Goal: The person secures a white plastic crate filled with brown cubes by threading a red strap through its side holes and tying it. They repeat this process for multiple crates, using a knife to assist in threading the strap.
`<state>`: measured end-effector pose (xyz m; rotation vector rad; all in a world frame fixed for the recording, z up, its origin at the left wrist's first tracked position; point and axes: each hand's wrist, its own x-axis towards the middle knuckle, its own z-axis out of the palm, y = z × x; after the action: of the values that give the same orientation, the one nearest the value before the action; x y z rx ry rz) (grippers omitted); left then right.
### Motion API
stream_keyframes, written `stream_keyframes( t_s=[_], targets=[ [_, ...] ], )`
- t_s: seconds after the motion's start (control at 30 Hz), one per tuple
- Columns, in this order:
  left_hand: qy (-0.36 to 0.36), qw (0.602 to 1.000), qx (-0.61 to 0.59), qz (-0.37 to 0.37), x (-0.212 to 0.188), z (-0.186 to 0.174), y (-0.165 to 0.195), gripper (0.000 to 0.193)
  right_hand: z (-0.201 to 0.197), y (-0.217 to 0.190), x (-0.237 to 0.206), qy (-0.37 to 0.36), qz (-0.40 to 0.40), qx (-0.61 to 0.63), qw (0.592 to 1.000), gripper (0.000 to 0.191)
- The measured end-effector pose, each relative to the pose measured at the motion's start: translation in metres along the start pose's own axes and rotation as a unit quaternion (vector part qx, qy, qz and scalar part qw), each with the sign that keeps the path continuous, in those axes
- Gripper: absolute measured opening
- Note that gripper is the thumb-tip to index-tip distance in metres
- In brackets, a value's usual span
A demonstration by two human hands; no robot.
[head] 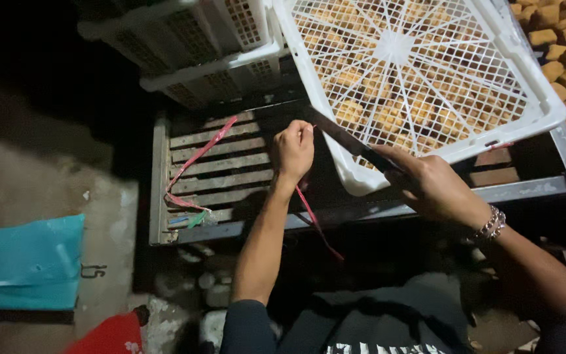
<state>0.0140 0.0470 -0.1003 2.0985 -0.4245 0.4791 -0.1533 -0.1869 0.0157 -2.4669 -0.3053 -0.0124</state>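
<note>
Cutting under way: beside the white crate, the left hand pinches a red strap, the right hand grips a knife; strap not yet severed.

Blue plastic bag lies flat at lower left on the ground. Red bag with a white mark sits just beside it at the bottom edge. No labels, signs or screens.

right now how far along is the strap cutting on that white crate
Done: one length of red strap already lies loose on the metal rack. In hand: the left hand pinches another red strap, the right hand holds a knife against it. Left: the white crate of fried pieces sits unemptied.
</note>
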Motion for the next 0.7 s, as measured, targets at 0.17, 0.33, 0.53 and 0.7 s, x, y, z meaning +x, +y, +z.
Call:
stream_keyframes(
  t_s=[0.17,0.33,0.53,0.7],
  targets=[
    [-0.026,0.999,0.024,-0.012,0.003,-0.002,-0.002,0.016,-0.005,0.006,-0.003,-0.049,0.062,-0.019,0.997,0.074],
    [-0.021,0.997,0.056,0.055,0.006,-0.014,0.021,0.015,0.009,-0.003,0.032,-0.129,-0.084,0.014,0.988,0.064],
    [0.026,0.998,-0.045,0.034,-0.002,-0.109,0.065,0.013,0.025,0.038,0.070,0.016,0.023,0.002,1.000,0.058],
    [0.046,0.990,-0.134,-0.008,-0.038,-0.108,0.075,0.013,0.005,0.105,0.115,0.209,-0.100,-0.027,0.973,0.038]
  ],
)
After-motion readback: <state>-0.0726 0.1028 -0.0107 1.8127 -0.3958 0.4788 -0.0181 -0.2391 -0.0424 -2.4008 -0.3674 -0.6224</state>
